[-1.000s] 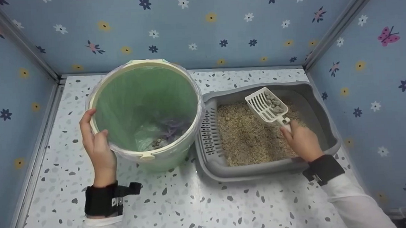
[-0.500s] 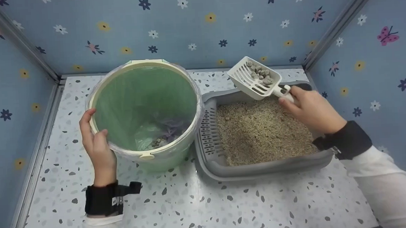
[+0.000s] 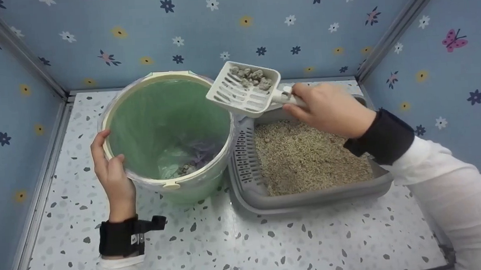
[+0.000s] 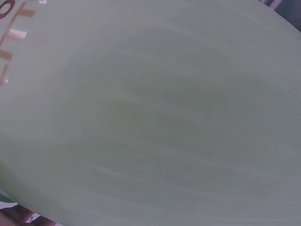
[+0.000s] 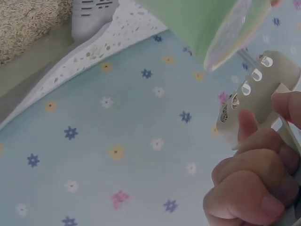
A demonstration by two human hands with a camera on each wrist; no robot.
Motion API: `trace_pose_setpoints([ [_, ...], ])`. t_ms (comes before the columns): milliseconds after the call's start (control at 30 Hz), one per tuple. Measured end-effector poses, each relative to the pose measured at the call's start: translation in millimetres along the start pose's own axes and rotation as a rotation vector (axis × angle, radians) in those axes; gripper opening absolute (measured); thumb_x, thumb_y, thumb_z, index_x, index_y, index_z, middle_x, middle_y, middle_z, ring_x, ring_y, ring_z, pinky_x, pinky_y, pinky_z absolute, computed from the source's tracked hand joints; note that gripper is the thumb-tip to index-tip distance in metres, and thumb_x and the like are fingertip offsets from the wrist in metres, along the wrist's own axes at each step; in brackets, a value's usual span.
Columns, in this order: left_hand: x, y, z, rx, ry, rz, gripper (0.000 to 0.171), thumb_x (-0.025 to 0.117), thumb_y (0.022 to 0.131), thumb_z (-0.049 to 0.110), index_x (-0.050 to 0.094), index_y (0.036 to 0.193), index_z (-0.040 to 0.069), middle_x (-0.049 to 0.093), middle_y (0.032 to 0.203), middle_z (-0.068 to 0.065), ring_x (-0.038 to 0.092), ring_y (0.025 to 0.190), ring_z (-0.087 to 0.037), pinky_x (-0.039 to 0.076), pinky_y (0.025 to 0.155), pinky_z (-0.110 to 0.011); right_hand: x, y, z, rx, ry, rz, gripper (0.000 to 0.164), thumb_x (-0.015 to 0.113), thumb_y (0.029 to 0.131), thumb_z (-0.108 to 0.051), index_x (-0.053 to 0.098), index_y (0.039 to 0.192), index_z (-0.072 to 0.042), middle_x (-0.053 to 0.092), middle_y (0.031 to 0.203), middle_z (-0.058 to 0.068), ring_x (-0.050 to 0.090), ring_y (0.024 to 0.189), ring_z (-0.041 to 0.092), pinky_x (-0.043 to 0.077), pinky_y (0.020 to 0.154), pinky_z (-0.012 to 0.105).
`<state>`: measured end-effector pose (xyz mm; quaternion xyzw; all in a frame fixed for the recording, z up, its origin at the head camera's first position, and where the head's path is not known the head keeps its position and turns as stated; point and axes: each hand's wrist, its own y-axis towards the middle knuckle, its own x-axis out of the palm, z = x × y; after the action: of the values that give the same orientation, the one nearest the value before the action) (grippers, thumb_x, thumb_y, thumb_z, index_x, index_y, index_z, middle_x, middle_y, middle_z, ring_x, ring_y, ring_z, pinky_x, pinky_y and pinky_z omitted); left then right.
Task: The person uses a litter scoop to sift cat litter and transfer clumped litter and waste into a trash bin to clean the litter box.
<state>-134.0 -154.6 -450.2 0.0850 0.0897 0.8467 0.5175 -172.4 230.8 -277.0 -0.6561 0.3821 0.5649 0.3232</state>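
My right hand (image 3: 325,108) grips the handle of a white slotted litter scoop (image 3: 242,95). Grey litter clumps (image 3: 256,77) lie in the scoop, which hangs over the right rim of a green bucket (image 3: 157,114). In the right wrist view, curled fingers (image 5: 247,188) wrap the handle below the scoop (image 5: 263,89). My left hand (image 3: 117,178) grips the bucket's left rim, thumb and fingers on either side of it. A clear bag lines the bucket; clumps and purplish crumpled plastic (image 3: 202,151) lie at its bottom. The left wrist view shows mostly the blurred bucket wall (image 4: 150,113).
A grey litter box (image 3: 305,199) with tan granular litter (image 3: 316,160) stands right beside the bucket. Both are on a white speckled surface (image 3: 189,253). Blue flowered panels (image 3: 201,22) enclose the back and sides.
The right hand has lifted the loaded scoop from above the litter box and carried it left to the bucket's rim. The left hand keeps its grip on the bucket.
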Motion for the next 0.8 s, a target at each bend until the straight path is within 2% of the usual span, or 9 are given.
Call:
trace_pose_setpoints([
  [167, 0.0, -0.5, -1.2, 0.020, 0.017, -0.001, 0.061, 0.028, 0.079, -0.007, 0.044, 0.136, 0.010, 0.038, 0.146, 0.001, 0.028, 0.136, -0.009, 0.028, 0.102, -0.029, 6, 23, -28, -0.088, -0.069, -0.066, 0.034, 0.048, 0.097, -0.035, 0.056, 0.099, -0.002, 0.051, 0.065, 0.000, 0.045, 0.050, 0.015, 0.039, 0.045, 0.028],
  [267, 0.2, -1.3, -0.3, 0.017, 0.018, 0.000, 0.061, 0.028, 0.080, -0.008, 0.044, 0.136, 0.010, 0.037, 0.146, 0.001, 0.026, 0.137, -0.008, 0.026, 0.101, -0.029, 11, 33, -45, -0.143, -0.136, -0.058, 0.034, 0.047, 0.097, -0.036, 0.057, 0.098, -0.003, 0.050, 0.063, -0.001, 0.045, 0.049, 0.015, 0.039, 0.044, 0.028],
  [433, 0.6, -1.4, -0.2, 0.028, 0.014, 0.006, 0.061, 0.027, 0.079, -0.008, 0.044, 0.135, 0.009, 0.038, 0.145, 0.000, 0.026, 0.137, -0.008, 0.024, 0.102, -0.028, 20, 43, -64, -0.246, -0.331, 0.072, 0.032, 0.047, 0.097, -0.034, 0.057, 0.092, -0.005, 0.041, 0.055, -0.003, 0.035, 0.043, 0.012, 0.030, 0.037, 0.026],
  [567, 0.3, -2.3, -1.6, 0.050, 0.014, 0.007, 0.060, 0.027, 0.080, -0.007, 0.044, 0.135, 0.008, 0.038, 0.145, -0.001, 0.026, 0.137, -0.009, 0.024, 0.098, -0.027, 27, 46, -72, -0.352, -0.517, 0.190, 0.030, 0.043, 0.100, -0.028, 0.055, 0.085, -0.006, 0.043, 0.055, -0.001, 0.031, 0.044, 0.009, 0.026, 0.036, 0.024],
  [800, 1.4, -2.5, -0.9, 0.034, -0.004, 0.000, 0.059, 0.027, 0.081, -0.007, 0.044, 0.135, 0.009, 0.036, 0.146, 0.000, 0.027, 0.137, -0.010, 0.026, 0.097, -0.029, 32, 41, -75, -0.535, -0.816, 0.337, 0.023, 0.047, 0.099, -0.019, 0.060, 0.109, -0.003, 0.060, 0.071, 0.005, 0.051, 0.051, 0.013, 0.041, 0.043, 0.023],
])
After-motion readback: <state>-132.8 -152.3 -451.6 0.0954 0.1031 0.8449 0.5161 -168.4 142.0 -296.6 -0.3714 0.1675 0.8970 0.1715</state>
